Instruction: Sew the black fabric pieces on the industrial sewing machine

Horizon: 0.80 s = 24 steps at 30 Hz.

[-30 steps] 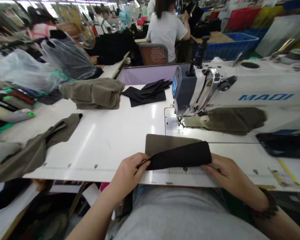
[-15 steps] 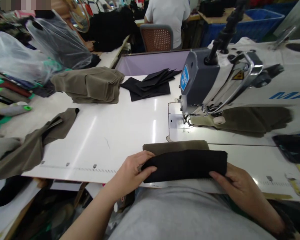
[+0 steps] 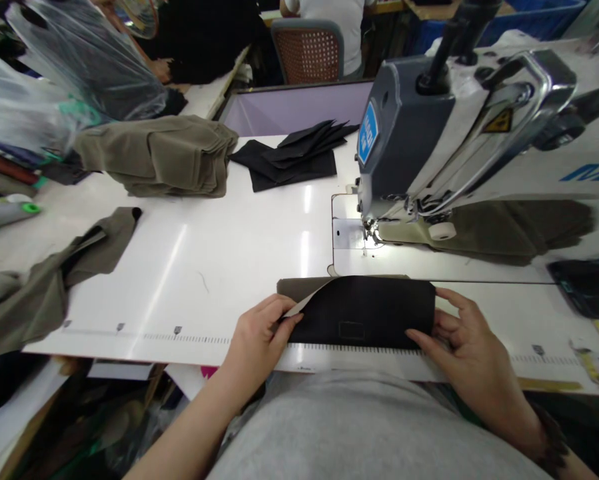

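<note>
A black fabric piece [image 3: 374, 307] lies near the front edge of the white sewing table, partly over an olive fabric piece [image 3: 299, 288]. My left hand [image 3: 262, 333] pinches the black piece at its left end, where a lifted edge shows a paler underside. At the other end, my right hand [image 3: 464, 337] holds the right edge between thumb and fingers. A small stitched rectangle shows on the black fabric. Just beyond stands the sewing machine [image 3: 404, 127], with an olive strip [image 3: 404, 233] by its needle.
Folded olive fabric [image 3: 169, 157] and several black pieces [image 3: 294, 157] lie at the back of the table. A crumpled olive piece [image 3: 99, 243] is at the left, plastic bags [image 3: 94, 60] behind it. A dark flat object [image 3: 584, 290] lies right. A person [image 3: 332, 30] sits beyond.
The black fabric has flattened and shifted slightly away from me, exposing the stitched rectangle; its left edge now curls up. My right hand's fingers have come up at the right edge. The view has tilted down.
</note>
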Tool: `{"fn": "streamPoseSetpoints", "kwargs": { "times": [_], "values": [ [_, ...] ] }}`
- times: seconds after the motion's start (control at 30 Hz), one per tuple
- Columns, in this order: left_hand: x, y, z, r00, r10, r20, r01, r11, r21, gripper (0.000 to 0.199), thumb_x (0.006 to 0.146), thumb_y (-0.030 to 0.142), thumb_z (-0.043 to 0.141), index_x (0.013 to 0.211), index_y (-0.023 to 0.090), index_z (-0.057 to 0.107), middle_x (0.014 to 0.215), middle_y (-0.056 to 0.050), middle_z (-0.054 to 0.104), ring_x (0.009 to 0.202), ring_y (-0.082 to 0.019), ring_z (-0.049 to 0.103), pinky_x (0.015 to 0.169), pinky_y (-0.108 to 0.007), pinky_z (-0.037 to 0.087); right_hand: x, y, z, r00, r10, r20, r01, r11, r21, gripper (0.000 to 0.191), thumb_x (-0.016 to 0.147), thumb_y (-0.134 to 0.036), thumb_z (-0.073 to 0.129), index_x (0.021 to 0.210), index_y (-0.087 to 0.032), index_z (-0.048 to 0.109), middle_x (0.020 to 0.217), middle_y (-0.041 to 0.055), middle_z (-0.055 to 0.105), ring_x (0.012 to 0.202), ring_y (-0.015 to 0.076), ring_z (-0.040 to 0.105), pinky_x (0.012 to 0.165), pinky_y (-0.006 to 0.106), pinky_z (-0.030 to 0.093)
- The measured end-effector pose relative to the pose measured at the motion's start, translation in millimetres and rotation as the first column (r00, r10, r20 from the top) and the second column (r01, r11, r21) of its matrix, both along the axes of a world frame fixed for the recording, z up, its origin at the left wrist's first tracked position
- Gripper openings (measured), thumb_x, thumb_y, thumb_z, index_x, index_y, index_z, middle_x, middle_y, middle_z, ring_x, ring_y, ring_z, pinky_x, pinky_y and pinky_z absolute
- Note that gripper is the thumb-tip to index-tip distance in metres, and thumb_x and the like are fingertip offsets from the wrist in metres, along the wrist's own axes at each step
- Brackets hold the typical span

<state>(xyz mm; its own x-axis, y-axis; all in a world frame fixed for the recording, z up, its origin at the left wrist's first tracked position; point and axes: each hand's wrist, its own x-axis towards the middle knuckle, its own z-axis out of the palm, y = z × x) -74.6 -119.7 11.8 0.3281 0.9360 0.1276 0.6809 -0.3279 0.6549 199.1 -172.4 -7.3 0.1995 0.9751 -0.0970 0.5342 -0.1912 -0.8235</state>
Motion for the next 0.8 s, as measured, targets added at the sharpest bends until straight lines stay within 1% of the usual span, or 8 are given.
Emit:
{"fn": "streamPoseSetpoints", "kwargs": {
  "times": [0.07,0.13,0.2,0.27,0.33,0.47,0.6,0.8],
  "values": [
    [0,-3,-7.0,0.998,0.065,-0.025,-0.063,0.996,0.063,0.016,0.082,0.021,0.048,0.096,0.018,0.056,0.073,0.001,0.061,0.061,-0.011,0.058,0.058,-0.020,0.048,-2,0,0.0,1.000,-0.013,-0.012,0.014,0.999,0.049,0.061,0.076,-0.039,0.056,0.126,-0.018,0.027,0.087,0.0066,0.068,0.074,0.0198,0.065,0.065,0.031,0.052],
    [-1,-6,-13.0,0.994,0.103,-0.025,-0.097,0.982,0.162,0.036,0.083,0.020,0.048,0.118,0.019,0.043,0.078,0.001,0.061,0.062,-0.010,0.058,0.060,-0.020,0.050,-2,0,2.2,0.996,0.027,0.085,-0.035,0.994,0.099,0.046,0.079,-0.037,0.053,0.119,-0.020,0.037,0.081,0.0038,0.068,0.068,0.0176,0.064,0.060,0.027,0.051],
    [-2,-8,-16.2,0.998,0.056,-0.040,-0.045,0.970,0.240,0.043,0.085,0.017,0.046,0.126,0.020,0.037,0.086,-0.002,0.060,0.069,-0.010,0.059,0.065,-0.020,0.050,-1,2,5.2,0.971,0.087,0.223,-0.116,0.986,0.117,0.025,0.081,-0.034,0.051,0.102,-0.022,0.051,0.074,0.0009,0.066,0.061,0.0149,0.062,0.054,0.024,0.048],
    [-2,-8,-16.3,0.997,-0.027,-0.069,0.045,0.963,0.264,0.035,0.086,0.014,0.044,0.121,0.020,0.045,0.091,-0.004,0.057,0.076,-0.010,0.059,0.069,-0.018,0.049,-1,4,7.3,0.942,0.135,0.307,-0.179,0.977,0.119,0.015,0.082,-0.031,0.049,0.091,-0.022,0.057,0.074,-0.0003,0.064,0.060,0.0131,0.060,0.054,0.023,0.046],
    [-3,-8,-15.0,0.994,-0.064,-0.094,0.086,0.964,0.250,0.028,0.087,0.012,0.042,0.113,0.017,0.053,0.088,-0.004,0.055,0.075,-0.009,0.058,0.069,-0.016,0.048,-1,6,8.1,0.935,0.143,0.326,-0.194,0.973,0.129,0.016,0.082,-0.030,0.048,0.092,-0.022,0.059,0.077,-0.0002,0.064,0.061,0.0123,0.059,0.055,0.023,0.045],
    [-2,-8,-13.8,0.993,-0.004,-0.118,0.040,0.952,0.303,0.024,0.086,0.016,0.045,0.107,0.012,0.058,0.081,-0.004,0.054,0.069,-0.009,0.057,0.065,-0.015,0.049,-2,9,7.9,0.935,0.128,0.332,-0.184,0.973,0.143,0.018,0.082,-0.029,0.048,0.094,-0.021,0.059,0.078,0.0003,0.064,0.062,0.0122,0.058,0.056,0.023,0.045],
    [-1,-7,-13.0,0.990,0.036,-0.137,0.011,0.944,0.329,0.023,0.086,0.020,0.047,0.103,0.014,0.060,0.082,-0.004,0.056,0.069,-0.011,0.058,0.066,-0.018,0.051,-4,11,8.7,0.929,0.126,0.347,-0.192,0.968,0.164,0.019,0.084,-0.027,0.048,0.098,-0.020,0.058,0.083,0.0020,0.064,0.067,0.0132,0.059,0.059,0.024,0.046],
    [0,-7,-10.7,0.985,0.076,-0.153,-0.024,0.948,0.316,0.022,0.085,0.021,0.047,0.102,0.016,0.061,0.083,-0.003,0.057,0.069,-0.011,0.059,0.067,-0.019,0.052,-5,16,9.1,0.914,0.148,0.376,-0.213,0.968,0.136,0.019,0.085,-0.027,0.045,0.098,-0.020,0.057,0.088,0.0041,0.064,0.075,0.0160,0.060,0.063,0.027,0.047]
  ]
}}
